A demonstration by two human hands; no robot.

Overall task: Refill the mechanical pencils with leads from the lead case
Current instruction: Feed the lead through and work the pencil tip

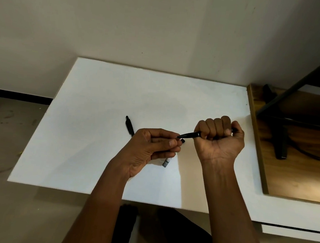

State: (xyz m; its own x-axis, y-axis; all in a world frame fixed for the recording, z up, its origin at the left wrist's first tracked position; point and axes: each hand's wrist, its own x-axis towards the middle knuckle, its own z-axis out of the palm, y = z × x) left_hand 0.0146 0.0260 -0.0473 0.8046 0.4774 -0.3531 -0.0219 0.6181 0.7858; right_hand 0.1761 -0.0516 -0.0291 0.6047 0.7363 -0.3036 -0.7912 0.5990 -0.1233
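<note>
Black pencil (190, 135) in right fist (219, 135), tip at left fingers (172, 142).

Your right hand (219, 138) is fisted around a black mechanical pencil (190, 135), its tip pointing left toward your left hand (153, 148), whose thumb and fingertips pinch together right at that tip. Under your left hand on the white counter (88, 134) lies the grey lead case (166, 162), partly hidden. A second black pencil (129, 125) rests just behind your left hand.

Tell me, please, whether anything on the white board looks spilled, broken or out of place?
Nothing stands out: one pencil is gripped in the right hand, the spare pencil and lead case lie on the board.
</note>
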